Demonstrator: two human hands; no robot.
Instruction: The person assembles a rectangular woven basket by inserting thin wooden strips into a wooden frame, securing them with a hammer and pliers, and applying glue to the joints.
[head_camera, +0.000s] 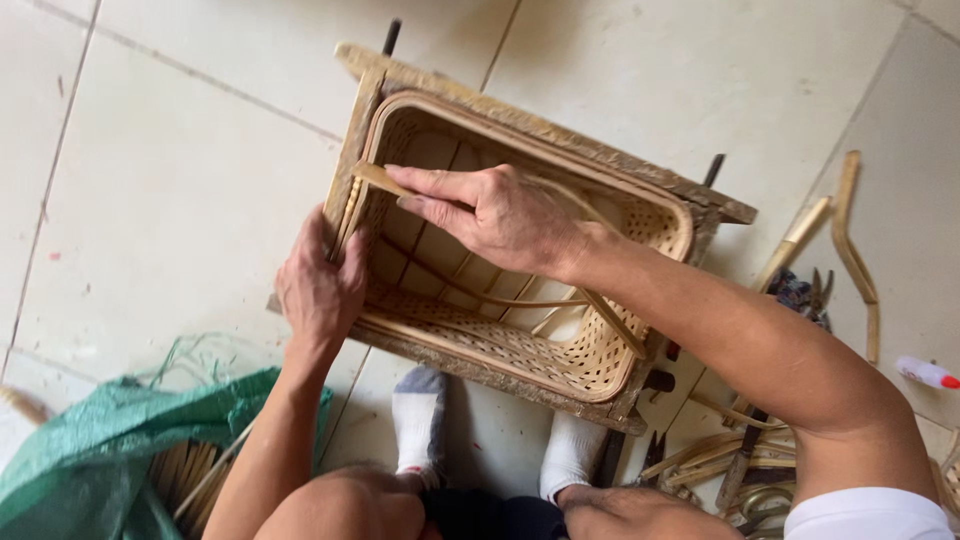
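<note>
A woven bamboo basket (520, 345) sits inside a rough wooden frame (560, 135) on the tiled floor. My left hand (320, 285) grips the left rim of the basket and frame, fingers curled over the edge. My right hand (495, 215) reaches across the basket's opening and pinches a flat bamboo strip (372, 177) against the left rim. A thin curved bamboo strip (480, 297) arcs across the inside of the basket below that hand.
My feet in white-and-grey socks (420, 420) rest below the frame. A green mesh sack (110, 440) with bamboo sticks lies at lower left. Bent bamboo pieces (850, 240), pliers (815, 295) and loose strips (720, 455) lie at right, with a small white bottle (925, 373).
</note>
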